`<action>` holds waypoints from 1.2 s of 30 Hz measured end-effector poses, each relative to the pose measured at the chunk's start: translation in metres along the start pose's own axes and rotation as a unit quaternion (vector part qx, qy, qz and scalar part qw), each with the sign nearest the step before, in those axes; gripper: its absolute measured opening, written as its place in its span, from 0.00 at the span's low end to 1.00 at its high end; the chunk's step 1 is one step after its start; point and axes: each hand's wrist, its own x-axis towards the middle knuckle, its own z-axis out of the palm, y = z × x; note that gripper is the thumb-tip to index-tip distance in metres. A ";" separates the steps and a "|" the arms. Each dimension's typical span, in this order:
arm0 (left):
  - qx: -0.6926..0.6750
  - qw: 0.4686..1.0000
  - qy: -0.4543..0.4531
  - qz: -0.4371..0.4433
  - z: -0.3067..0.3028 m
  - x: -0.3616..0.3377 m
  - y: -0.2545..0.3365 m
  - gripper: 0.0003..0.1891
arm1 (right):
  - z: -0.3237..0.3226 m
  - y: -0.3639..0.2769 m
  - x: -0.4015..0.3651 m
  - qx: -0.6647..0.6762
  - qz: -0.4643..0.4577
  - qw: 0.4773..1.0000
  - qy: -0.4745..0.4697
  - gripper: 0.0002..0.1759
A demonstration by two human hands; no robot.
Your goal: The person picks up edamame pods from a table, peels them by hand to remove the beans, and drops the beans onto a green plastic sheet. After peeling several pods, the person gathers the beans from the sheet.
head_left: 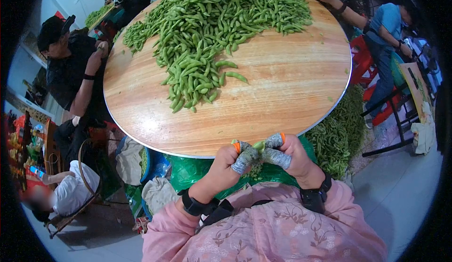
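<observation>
Where the green pod (258, 145) sits: just below the tabletop edge, pinched betw. both hands over the wearer's lap.
L hand (225, 162): fingers (246, 158) curled shut on the pod's left end; thumb & forefinger wear grey knit sleeves w/ orange tips.
R hand (291, 154): closed on the right end, same sleeves; I see no gap.
Handling, I'd judge: light, bendy, skin not slippery, firm beans inside. Grip at the ends, since squeezing the middle may split the seam.
Tabletop (282, 87): round, glossy wood grain, pale rim.
Pile (212, 31): loose heap of similar curved pods, matte green, well apart from hands.
Under tabletop: more pods (339, 135) heaped by green plastic.
</observation>
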 end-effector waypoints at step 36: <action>0.663 0.729 0.127 0.114 -0.051 0.124 0.032 0.09 | -0.117 -0.017 -0.075 -0.554 0.099 0.797 0.219 0.09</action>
